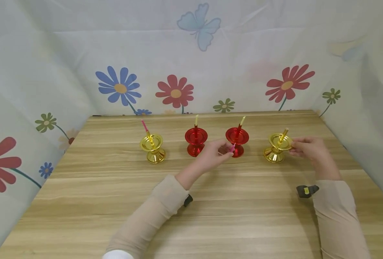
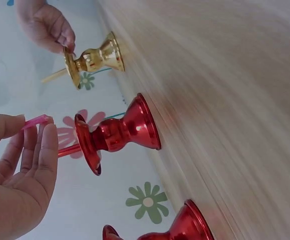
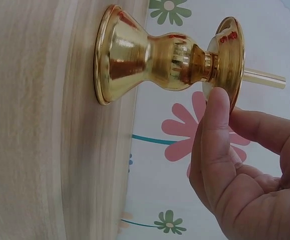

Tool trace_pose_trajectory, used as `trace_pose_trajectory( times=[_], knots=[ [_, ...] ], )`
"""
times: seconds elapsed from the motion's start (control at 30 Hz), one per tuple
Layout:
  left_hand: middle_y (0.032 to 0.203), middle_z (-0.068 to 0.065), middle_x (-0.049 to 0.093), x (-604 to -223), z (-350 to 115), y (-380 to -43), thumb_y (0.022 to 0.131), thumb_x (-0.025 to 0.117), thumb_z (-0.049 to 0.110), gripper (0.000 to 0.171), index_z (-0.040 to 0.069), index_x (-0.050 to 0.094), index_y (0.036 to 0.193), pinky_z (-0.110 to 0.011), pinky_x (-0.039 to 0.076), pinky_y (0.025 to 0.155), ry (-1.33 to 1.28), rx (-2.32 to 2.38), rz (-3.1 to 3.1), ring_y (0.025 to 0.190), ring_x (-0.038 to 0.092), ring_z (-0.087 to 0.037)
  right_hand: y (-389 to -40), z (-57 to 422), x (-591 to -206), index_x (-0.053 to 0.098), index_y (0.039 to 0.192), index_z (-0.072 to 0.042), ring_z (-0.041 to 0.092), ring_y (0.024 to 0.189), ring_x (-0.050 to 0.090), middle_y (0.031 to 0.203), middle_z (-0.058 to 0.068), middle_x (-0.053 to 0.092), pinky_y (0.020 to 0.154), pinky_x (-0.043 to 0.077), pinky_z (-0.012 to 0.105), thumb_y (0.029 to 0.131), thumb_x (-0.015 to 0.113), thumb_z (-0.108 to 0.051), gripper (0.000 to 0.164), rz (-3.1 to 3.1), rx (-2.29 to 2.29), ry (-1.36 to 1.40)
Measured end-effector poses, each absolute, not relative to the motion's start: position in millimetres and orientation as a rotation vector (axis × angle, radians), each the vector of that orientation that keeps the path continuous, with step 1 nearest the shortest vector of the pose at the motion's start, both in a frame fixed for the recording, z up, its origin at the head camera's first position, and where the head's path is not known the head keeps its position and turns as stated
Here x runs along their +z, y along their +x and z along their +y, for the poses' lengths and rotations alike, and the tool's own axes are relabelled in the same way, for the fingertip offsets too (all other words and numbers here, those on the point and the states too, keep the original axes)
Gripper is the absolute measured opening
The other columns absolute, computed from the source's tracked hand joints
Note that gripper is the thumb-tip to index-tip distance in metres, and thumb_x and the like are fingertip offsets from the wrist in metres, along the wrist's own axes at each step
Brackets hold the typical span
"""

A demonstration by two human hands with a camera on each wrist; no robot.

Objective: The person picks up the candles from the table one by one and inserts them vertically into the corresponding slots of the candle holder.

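Between thumb and fingertips, my left hand (image 1: 210,155) pinches a short pink candle (image 2: 36,121), held in front of the right red candle holder (image 1: 238,150). My right hand (image 1: 310,148) grips the dish rim of the rightmost gold candle holder (image 3: 177,62), thumb and finger on either side of it. That holder stands upright on the table, and its thin gold tube (image 3: 265,78) shows no candle. A second red candle holder (image 1: 195,149) is just beyond my left hand; pale yellow candles (image 1: 196,120) rise from both red ones.
On the left stands another gold candle holder (image 1: 156,155) with a tilted pink candle (image 1: 144,125) in it. All the holders form a row across the wooden table (image 1: 113,201). A flowered cloth (image 1: 230,68) hangs behind and at both sides.
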State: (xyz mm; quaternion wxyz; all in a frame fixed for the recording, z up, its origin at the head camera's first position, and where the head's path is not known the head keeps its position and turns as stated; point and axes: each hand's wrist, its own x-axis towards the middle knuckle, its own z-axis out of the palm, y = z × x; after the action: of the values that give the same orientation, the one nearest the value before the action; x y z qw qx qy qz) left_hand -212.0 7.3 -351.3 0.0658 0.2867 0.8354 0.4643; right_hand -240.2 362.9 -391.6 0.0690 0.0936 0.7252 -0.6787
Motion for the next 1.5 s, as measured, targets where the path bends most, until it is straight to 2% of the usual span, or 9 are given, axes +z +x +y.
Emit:
trace_pose_trajectory(
  times=[0.1, 0.17, 0.33, 0.4, 0.7, 0.9, 1.07, 1.23, 1.5],
  knots=[
    [0.099, -0.008, 0.064, -350.5, 13.7, -213.4, 0.090, 0.063, 0.008, 0.017, 0.000, 0.061, 0.106, -0.016, 0.050, 0.077, 0.853, 1.416, 2.495, 0.090, 0.058, -0.016, -238.4, 360.7, -389.8, 0.063, 0.090, -0.008, 0.009, 0.066, 0.068, 0.073, -0.004, 0.067, 0.067, 0.057, 0.023, 0.092, 0.060, -0.005, 0.004, 2.236, -2.000, 0.296],
    [0.099, -0.008, 0.063, -350.0, 17.4, -214.9, 0.091, 0.063, 0.008, 0.017, 0.000, 0.061, 0.106, -0.016, 0.050, 0.078, 0.868, 1.424, 2.486, 0.091, 0.058, -0.016, -233.0, 351.9, -381.1, 0.062, 0.095, -0.003, 0.007, 0.065, 0.067, 0.071, -0.006, 0.066, 0.066, 0.057, 0.022, 0.093, 0.058, -0.004, 0.005, 2.273, -1.959, 0.315],
    [0.098, -0.008, 0.064, -349.8, 25.8, -219.2, 0.091, 0.063, 0.007, 0.016, 0.000, 0.061, 0.104, -0.015, 0.048, 0.079, 0.911, 1.440, 2.486, 0.090, 0.057, -0.015, -215.8, 330.0, -354.4, 0.046, 0.116, 0.014, 0.002, 0.065, 0.065, 0.070, -0.011, 0.063, 0.067, 0.056, 0.018, 0.096, 0.047, -0.001, 0.025, 2.359, -1.836, 0.267],
    [0.098, -0.007, 0.064, -349.2, 28.5, -220.5, 0.090, 0.063, 0.008, 0.014, 0.001, 0.061, 0.103, -0.014, 0.048, 0.079, 0.912, 1.439, 2.490, 0.090, 0.057, -0.015, -213.7, 327.6, -351.5, 0.043, 0.119, 0.016, 0.001, 0.065, 0.065, 0.070, -0.012, 0.063, 0.067, 0.056, 0.018, 0.096, 0.046, -0.001, 0.028, 2.364, -1.825, 0.259],
    [0.101, -0.007, 0.064, -343.3, 42.1, -225.8, 0.090, 0.064, 0.009, 0.015, 0.003, 0.062, 0.103, -0.015, 0.047, 0.084, 0.956, 1.395, 2.508, 0.094, 0.058, -0.014, -214.1, 329.0, -350.8, 0.046, 0.115, 0.012, 0.001, 0.064, 0.064, 0.070, -0.012, 0.062, 0.066, 0.056, 0.018, 0.096, 0.047, -0.002, 0.024, 2.382, -1.816, 0.280],
    [0.102, -0.010, 0.065, -344.8, 53.5, -232.1, 0.090, 0.063, 0.006, 0.015, 0.000, 0.062, 0.103, -0.012, 0.047, 0.081, 0.968, 1.492, 2.473, 0.095, 0.059, -0.015, -214.1, 329.9, -351.0, 0.047, 0.114, 0.010, 0.002, 0.064, 0.064, 0.070, -0.012, 0.062, 0.066, 0.056, 0.018, 0.096, 0.046, -0.001, 0.021, 2.373, -1.817, 0.280],
    [0.106, -0.012, 0.065, -347.9, 59.3, -236.8, 0.090, 0.061, 0.004, 0.016, -0.002, 0.061, 0.105, -0.012, 0.047, 0.082, 0.960, 1.524, 2.439, 0.098, 0.060, -0.018, -214.7, 331.1, -352.6, 0.053, 0.102, 0.002, 0.004, 0.064, 0.065, 0.069, -0.010, 0.064, 0.064, 0.056, 0.018, 0.095, 0.047, 0.001, 0.009, 2.302, -1.903, 0.261],
    [0.106, -0.013, 0.065, -352.2, 61.8, -240.5, 0.091, 0.061, 0.003, 0.017, -0.002, 0.061, 0.107, -0.013, 0.047, 0.083, 0.921, 1.534, 2.433, 0.099, 0.060, -0.019, -214.7, 330.5, -354.6, 0.056, 0.093, -0.002, 0.005, 0.062, 0.066, 0.068, -0.007, 0.065, 0.062, 0.056, 0.019, 0.094, 0.048, 0.004, 0.010, 2.238, -1.984, 0.259],
    [0.109, -0.011, 0.064, -356.1, 67.7, -246.8, 0.091, 0.062, 0.006, 0.021, 0.001, 0.060, 0.112, -0.014, 0.047, 0.088, 0.886, 1.500, 2.453, 0.100, 0.059, -0.015, -214.3, 329.7, -355.2, 0.053, 0.101, 0.003, 0.004, 0.063, 0.065, 0.069, -0.009, 0.064, 0.064, 0.056, 0.018, 0.095, 0.047, 0.001, 0.008, 2.302, -1.919, 0.285]
  ],
)
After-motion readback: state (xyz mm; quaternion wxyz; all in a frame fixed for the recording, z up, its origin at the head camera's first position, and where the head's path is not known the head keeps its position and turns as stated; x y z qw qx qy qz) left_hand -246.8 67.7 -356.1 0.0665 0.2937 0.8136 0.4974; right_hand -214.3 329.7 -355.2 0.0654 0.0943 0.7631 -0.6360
